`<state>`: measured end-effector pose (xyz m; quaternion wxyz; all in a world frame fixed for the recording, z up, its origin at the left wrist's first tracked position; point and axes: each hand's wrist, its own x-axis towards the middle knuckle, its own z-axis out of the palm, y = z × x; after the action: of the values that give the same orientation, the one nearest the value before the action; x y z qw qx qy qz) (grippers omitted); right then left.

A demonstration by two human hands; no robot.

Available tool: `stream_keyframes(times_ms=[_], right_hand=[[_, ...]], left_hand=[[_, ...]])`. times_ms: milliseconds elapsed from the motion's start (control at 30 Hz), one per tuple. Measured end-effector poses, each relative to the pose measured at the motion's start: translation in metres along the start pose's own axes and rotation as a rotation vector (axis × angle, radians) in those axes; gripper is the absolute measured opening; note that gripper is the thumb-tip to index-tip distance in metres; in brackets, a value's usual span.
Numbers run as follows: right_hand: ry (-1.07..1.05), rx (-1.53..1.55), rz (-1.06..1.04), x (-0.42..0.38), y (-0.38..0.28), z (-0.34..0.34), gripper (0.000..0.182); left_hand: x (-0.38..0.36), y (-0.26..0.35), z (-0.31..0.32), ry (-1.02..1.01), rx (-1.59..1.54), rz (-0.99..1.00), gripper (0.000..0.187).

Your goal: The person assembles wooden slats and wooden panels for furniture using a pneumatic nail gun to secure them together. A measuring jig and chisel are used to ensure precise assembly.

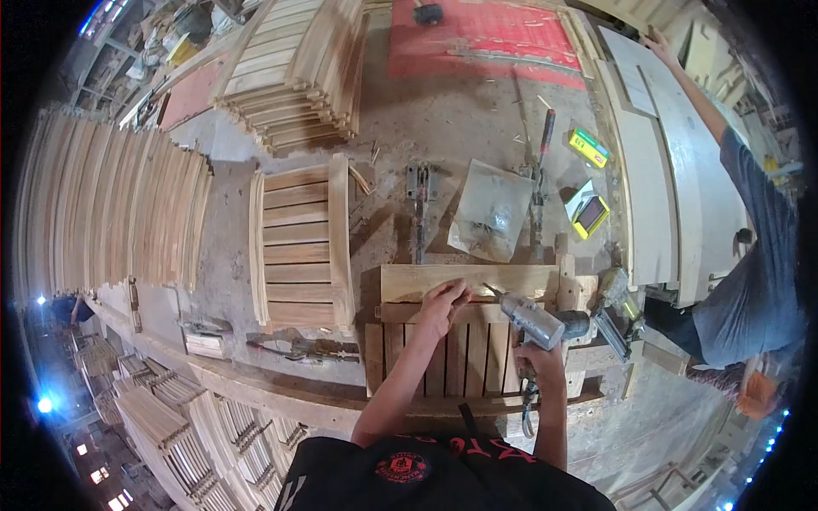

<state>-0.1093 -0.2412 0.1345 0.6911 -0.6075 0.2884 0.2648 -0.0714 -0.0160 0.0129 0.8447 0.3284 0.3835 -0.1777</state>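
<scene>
My right hand (pixel 544 362) is wrapped round the handle of a grey drill (pixel 532 320), its thin bit pointing up and left toward my other hand. My left hand (pixel 445 305) has its fingers pinched together just left of the bit tip. Whatever sits between those fingers is too small to make out. Beneath both hands lies a slatted wooden panel (pixel 456 362). A wider wooden board (pixel 511 279) runs along its far side. Right of the drill rests a nail gun (pixel 612 307).
A second slatted panel (pixel 296 247) lies to the left, with stacked panels (pixel 111 204) beyond. Metal clamps (pixel 420 209), a plastic bag (pixel 490 209), a yellow-green box (pixel 588 148) and an open box (pixel 590 215) lie ahead. Another person's grey sleeve (pixel 745 183) is at right.
</scene>
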Motion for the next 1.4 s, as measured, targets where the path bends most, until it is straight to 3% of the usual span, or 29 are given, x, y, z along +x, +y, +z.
stream_keyframes(times_ms=[133, 233, 333, 467, 600, 833, 967, 1067, 1167, 1300, 1333, 1400], right_hand=[[-0.091, 0.200, -0.045, 0.010, -0.002, 0.011, 0.040], [-0.178, 0.257, -0.078, 0.023, -0.017, 0.019, 0.043], [-0.100, 0.209, -0.026, 0.046, -0.013, 0.019, 0.041], [-0.161, 0.212, -0.030, 0.075, -0.030, 0.026, 0.043], [-0.117, 0.222, -0.062, 0.109, -0.046, 0.040, 0.023], [-0.185, 0.207, -0.092, 0.181, -0.076, 0.049, 0.023], [-0.267, 0.273, 0.051, 0.229, -0.086, 0.049, 0.027], [-0.204, 0.263, 0.161, 0.255, -0.099, 0.059, 0.018], [-0.135, 0.188, 0.076, 0.273, -0.096, 0.059, 0.018], [0.120, -0.216, -0.265, 0.278, -0.099, 0.063, 0.028], [0.225, -0.431, -0.223, 0.277, -0.107, 0.067, 0.053], [0.237, -0.573, -0.275, 0.263, -0.117, 0.074, 0.072]], left_hand=[[0.010, 0.006, 0.008, 0.062, -0.148, -0.086, 0.017], [0.040, 0.020, -0.003, -0.058, -0.067, -0.268, 0.021], [0.041, 0.030, 0.030, 0.090, -0.008, -0.072, 0.025], [0.078, 0.047, 0.039, 0.017, -0.091, -0.059, 0.024], [0.102, 0.065, 0.061, 0.013, -0.055, 0.003, 0.024], [0.158, 0.093, 0.086, 0.029, -0.019, 0.124, 0.021], [0.194, 0.099, 0.077, -0.078, -0.191, 0.112, 0.019], [0.211, 0.095, 0.068, -0.069, -0.256, 0.110, 0.019], [0.212, 0.094, 0.070, -0.040, -0.333, 0.126, 0.021], [0.221, 0.092, 0.074, 0.069, -0.339, 0.150, 0.019], [0.223, 0.090, 0.077, 0.120, -0.328, 0.162, 0.019], [0.224, 0.087, 0.080, 0.169, -0.358, 0.176, 0.018]])
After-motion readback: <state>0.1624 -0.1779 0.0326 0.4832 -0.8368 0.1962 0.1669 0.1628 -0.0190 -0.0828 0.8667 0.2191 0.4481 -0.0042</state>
